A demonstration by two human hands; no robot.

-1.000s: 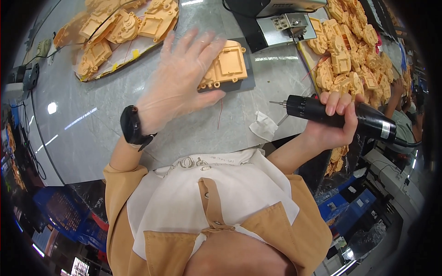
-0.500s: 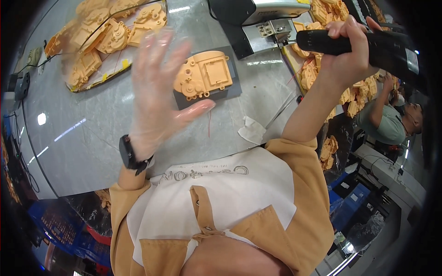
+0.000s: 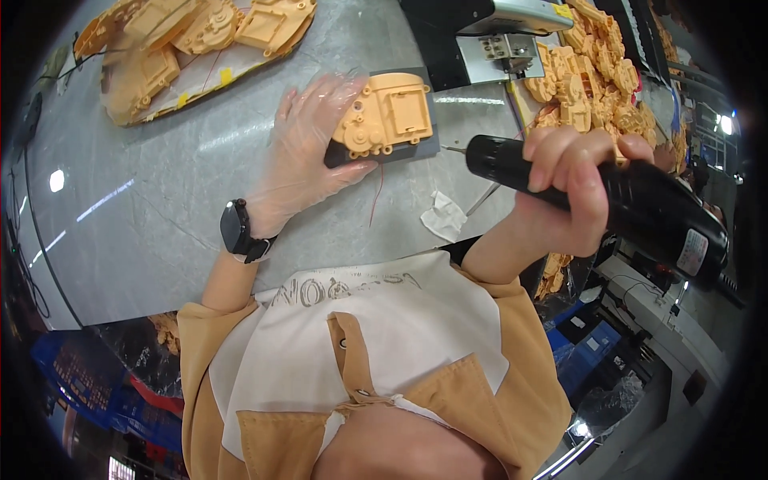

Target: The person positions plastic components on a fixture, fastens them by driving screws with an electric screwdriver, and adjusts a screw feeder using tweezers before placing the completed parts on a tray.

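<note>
A yellow-orange plastic housing [image 3: 390,114] lies on a dark block [image 3: 428,148] on the grey table. My left hand [image 3: 308,148], in a clear plastic glove, is closed round the housing's left end. Its fingers are at the upper left corner, and the thumb lies along the block's near edge. In my right hand [image 3: 572,188] is a black electric screwdriver [image 3: 664,212], gripped round its body and held tilted above the table. Its thin bit points left at the block's right side, apart from the housing.
More orange housings fill a tray [image 3: 188,100] at the far left and a heap [image 3: 596,72] at the far right. A black and silver machine [image 3: 500,56] stands at the back. Crumpled white paper [image 3: 444,218] and a thin red wire [image 3: 376,196] lie near the front edge.
My left hand has come down and right onto the housing's left end. My right hand has lowered the screwdriver, bringing its bit near the block. The view has shifted slightly.
</note>
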